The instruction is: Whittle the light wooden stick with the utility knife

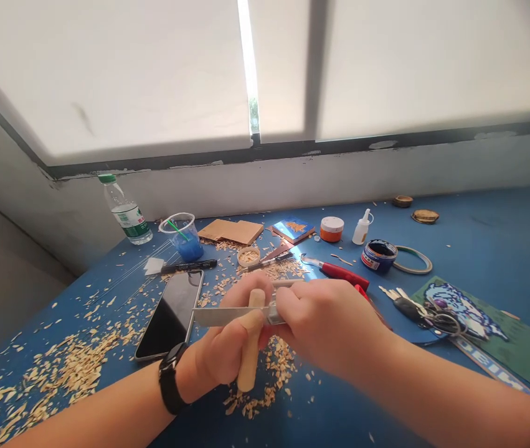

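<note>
My left hand (227, 345) is closed round a pale wooden stick (250, 361), held nearly upright over the blue table (479, 249). My right hand (325, 323) is closed on the handle of a knife whose flat blade (220, 316) points left and lies across the stick near its top. A black watch (171, 386) is on my left wrist. Wood shavings (269, 379) lie under both hands.
A dark phone (171, 314) lies left of my hands. Behind stand a water bottle (127, 214), a plastic cup of blue liquid (185, 239), wooden boards (231, 231), paint pots (379, 255), a glue bottle (362, 227), red-handled pliers (339, 272), keys (426, 311), a tape ring (414, 258).
</note>
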A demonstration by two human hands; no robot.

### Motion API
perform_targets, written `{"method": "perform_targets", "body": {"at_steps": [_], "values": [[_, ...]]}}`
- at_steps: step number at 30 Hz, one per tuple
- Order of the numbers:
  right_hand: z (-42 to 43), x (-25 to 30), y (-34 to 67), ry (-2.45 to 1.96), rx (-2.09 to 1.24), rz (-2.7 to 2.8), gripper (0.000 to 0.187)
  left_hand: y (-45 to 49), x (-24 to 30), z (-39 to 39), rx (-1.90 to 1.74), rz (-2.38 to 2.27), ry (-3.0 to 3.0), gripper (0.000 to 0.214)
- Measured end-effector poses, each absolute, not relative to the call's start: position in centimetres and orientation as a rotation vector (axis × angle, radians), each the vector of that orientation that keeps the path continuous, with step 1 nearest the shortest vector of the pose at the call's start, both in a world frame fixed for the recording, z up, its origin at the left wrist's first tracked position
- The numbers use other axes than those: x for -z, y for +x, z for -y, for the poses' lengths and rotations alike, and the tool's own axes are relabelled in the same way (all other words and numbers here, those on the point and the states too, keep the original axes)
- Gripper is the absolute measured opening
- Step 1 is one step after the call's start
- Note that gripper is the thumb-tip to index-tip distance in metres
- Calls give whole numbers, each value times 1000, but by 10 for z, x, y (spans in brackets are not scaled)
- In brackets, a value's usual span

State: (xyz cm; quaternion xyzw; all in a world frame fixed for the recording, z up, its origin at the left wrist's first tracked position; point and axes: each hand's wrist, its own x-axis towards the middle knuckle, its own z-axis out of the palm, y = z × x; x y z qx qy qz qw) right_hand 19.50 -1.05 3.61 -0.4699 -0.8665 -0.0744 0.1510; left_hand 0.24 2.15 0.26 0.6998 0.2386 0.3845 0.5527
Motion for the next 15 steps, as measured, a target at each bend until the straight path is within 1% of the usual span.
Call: {"method": "perform_targets", "body": {"at_steps": [5, 7, 9, 10, 12, 14, 15], "values": [[5, -41, 190, -1488, 116, 2474, 15, 9, -8, -20, -1027, -705, 1627, 13], [6, -41, 188, -1517, 134, 2469, 12, 11, -10, -18, -1092, -778, 1624, 19], [7, -40, 185, -1561, 149, 2453, 14, 11, -8, -17, -1141, -850, 1589, 25], [7, -40, 184, -1597, 151, 2436, 18, 11, -6, -17, -1162, -882, 1562, 28], [8, -40, 181, -1694, 140, 2379, 34, 9, 0, -17, -1222, -982, 1494, 36], [9, -41, 178, -1784, 111, 2321, 49, 6, 8, -19, -1252, -1001, 1482, 44], [9, -42, 177, -1812, 97, 2300, 54, 4, 11, -20, -1250, -982, 1488, 46]]}}
